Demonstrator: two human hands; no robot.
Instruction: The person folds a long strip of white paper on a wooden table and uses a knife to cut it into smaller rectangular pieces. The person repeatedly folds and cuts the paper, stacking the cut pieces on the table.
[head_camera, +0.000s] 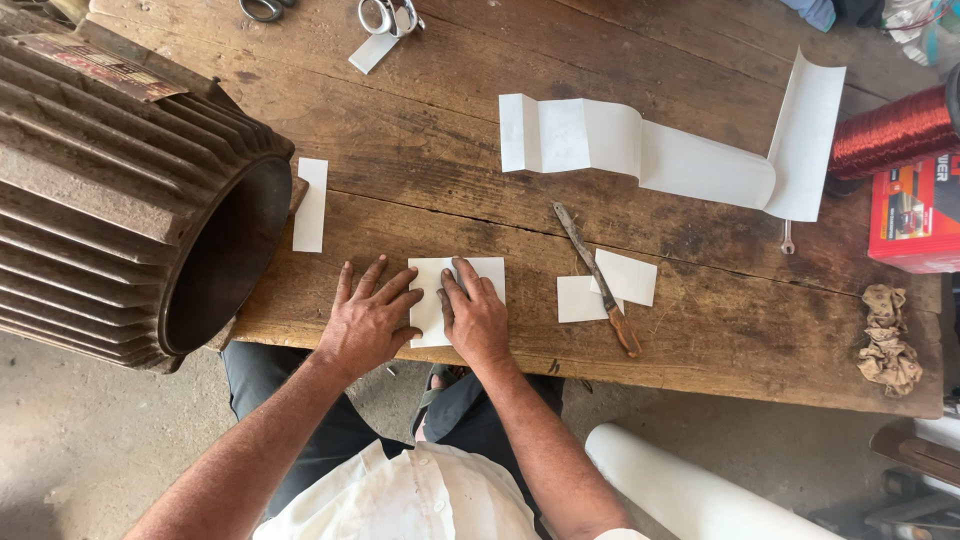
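Both my hands press flat on a small white paper piece (487, 276) lying near the front edge of the wooden workbench (430, 170). My left hand (368, 323) rests with fingers spread on the sheet's left side. My right hand (474, 317) lies on its middle, fingers pointing away from me. Neither hand grips anything. To the right lie two more cut white pieces (628, 277) with a long knife (598, 279) laid across them.
A large ribbed metal motor housing (110, 190) fills the left end. A long folded white paper strip (690, 160), a narrow slip (311, 204), a copper wire spool (890, 132), a red box (912, 215), a rag (885, 338), scissors (262, 9) and a white roll (690, 495) lie around.
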